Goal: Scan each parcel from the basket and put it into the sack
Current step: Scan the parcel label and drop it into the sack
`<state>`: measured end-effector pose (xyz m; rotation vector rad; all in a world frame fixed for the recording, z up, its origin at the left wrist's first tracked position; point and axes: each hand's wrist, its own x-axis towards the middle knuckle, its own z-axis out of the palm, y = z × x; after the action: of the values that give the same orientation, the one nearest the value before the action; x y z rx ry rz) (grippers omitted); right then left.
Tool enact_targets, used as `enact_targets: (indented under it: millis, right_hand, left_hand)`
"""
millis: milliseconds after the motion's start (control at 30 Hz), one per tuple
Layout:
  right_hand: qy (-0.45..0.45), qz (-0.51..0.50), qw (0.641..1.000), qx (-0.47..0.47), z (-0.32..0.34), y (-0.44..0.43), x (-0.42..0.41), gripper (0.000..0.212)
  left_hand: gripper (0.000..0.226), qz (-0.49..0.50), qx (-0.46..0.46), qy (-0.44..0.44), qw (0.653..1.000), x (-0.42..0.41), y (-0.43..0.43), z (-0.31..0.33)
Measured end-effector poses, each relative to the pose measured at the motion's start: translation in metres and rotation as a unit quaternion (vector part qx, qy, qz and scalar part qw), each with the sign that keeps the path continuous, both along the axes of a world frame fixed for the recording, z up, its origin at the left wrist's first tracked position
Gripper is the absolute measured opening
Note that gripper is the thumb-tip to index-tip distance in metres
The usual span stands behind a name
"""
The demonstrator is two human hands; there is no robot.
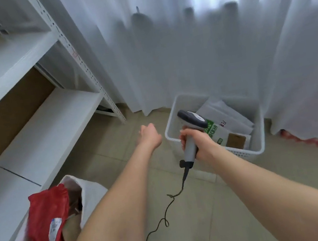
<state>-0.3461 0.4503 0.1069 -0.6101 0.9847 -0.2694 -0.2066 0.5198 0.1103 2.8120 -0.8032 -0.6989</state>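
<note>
Right hand [200,144] grips scanner [192,117] at basket [243,152] rim.
Left hand [149,135], frame centre, holds nothing; fingers apparently relaxed. Sack [90,189] lower left.

Grey paper parcels [227,116] in white plastic basket [258,124]; white woven sack [91,194] front-left of it, white metal shelving [49,126] left, white sheer curtain [184,53] behind.

Daylight came through the white curtains [193,41] at the top of the frame, brightest and nearly blown out at the upper right. The light was soft and even, leaving only faint shadows on the tiled floor [241,201]. The wide-angle lens bent the shelving [24,65] at the left and stretched the forearms along the bottom edge. The picture was slightly soft overall, with the left hand [149,135] blurred.
</note>
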Motion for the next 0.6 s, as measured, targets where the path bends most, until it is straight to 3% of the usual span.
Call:
enact_targets:
  millis: [300, 600]
  right_hand:
    - [0.034, -0.072, 0.996, 0.044, -0.044, -0.159, -0.030, 0.011]
    - [0.119, -0.113, 0.983, 0.079, -0.150, -0.339, -0.001, 0.010]
  left_hand:
    - [0.044, -0.059, -0.002, 0.050, 0.997, -0.019, -0.168, -0.049]
    - [0.045, -0.115, 0.045, 0.087, 0.988, 0.014, -0.359, -0.162]
